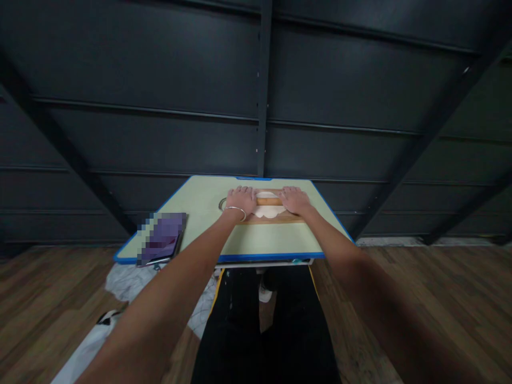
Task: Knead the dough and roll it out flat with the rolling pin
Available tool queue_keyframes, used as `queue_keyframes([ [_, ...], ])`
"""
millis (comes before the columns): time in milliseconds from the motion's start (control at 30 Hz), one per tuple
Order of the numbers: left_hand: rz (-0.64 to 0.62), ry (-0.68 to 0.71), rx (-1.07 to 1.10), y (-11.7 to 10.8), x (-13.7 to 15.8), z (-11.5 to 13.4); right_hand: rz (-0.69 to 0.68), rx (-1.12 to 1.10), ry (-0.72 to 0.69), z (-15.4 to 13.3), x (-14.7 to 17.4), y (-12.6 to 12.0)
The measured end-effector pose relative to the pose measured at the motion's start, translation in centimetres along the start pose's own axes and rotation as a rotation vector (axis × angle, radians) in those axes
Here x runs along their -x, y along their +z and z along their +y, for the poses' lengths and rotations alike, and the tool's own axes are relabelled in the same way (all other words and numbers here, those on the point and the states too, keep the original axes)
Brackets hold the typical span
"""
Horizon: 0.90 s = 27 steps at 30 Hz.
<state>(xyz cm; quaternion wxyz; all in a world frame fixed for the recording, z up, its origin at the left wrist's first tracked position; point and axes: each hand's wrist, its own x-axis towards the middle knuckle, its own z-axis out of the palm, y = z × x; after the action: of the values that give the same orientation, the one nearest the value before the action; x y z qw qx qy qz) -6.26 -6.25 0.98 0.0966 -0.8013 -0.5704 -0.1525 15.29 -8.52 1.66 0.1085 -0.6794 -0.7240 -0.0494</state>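
Note:
A wooden rolling pin (pixel 269 202) lies crosswise over a flat, pale sheet of dough (pixel 270 212). Under the dough is a wooden board (pixel 288 219). My left hand (pixel 241 199), with a bangle at its wrist, is on the pin's left end. On its right end rests my right hand (pixel 295 199). Both hands are closed over the pin, fingers pointing away from me, and they hide its ends. Left of my left hand a round metal ring shape (pixel 221 204) shows, partly covered by that hand.
The pale table (pixel 200 234) has a blue rim. At its left front corner lies a purple-screened device (pixel 166 234), partly pixelated. White plastic bags (pixel 127 281) are below on the wooden floor (pixel 400 282). A dark panelled wall (pixel 344 101) stands behind the table.

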Motion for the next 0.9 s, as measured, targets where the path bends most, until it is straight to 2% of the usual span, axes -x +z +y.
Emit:
queue_keyframes([
  [467,-0.027,0.054,-0.07,-0.1,1.5,0.0,-0.016,-0.036,-0.068,0.3,1.0,0.6],
  [767,0.1,0.078,-0.052,0.0,4.0,0.4,-0.017,-0.048,-0.13,0.4,2.8,1.0],
  [900,0.115,0.062,-0.066,0.1,4.8,0.6,-0.016,-0.025,-0.1,0.1,3.8,0.9],
])
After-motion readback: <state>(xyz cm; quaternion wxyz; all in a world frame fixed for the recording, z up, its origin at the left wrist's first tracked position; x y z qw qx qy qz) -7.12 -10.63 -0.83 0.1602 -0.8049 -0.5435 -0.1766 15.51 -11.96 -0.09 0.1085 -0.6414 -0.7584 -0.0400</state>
